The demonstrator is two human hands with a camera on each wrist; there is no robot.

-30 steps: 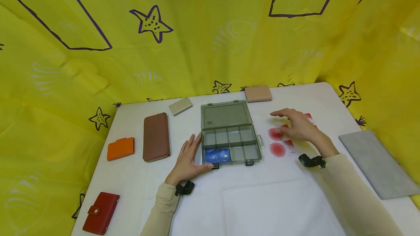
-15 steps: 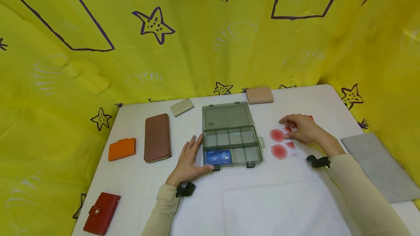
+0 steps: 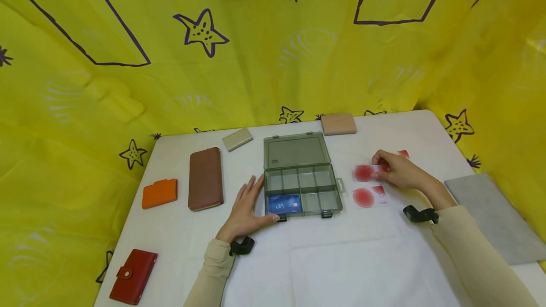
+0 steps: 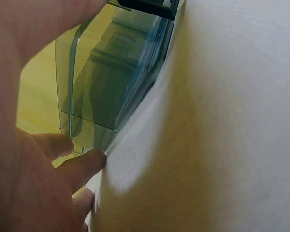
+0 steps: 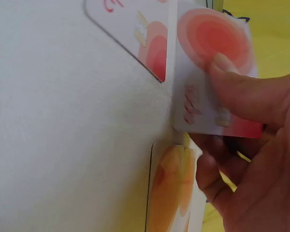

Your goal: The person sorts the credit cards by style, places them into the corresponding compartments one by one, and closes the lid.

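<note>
Pinching a red card (image 3: 364, 173), right of the box (image 3: 310, 201), with the right hand (image 3: 398, 170) by its farther end, likely for sure grip, and resting the left hand (image 3: 243, 213), loosely spread, against the box's left side, apparently for steadying.

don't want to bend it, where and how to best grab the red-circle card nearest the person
Probably by its near long edge, coming from the near side: the red-circle card lies flat, so that edge likely needs tipping up before pinching across its faces. The right hand and its held card crowd the far edge.
</note>
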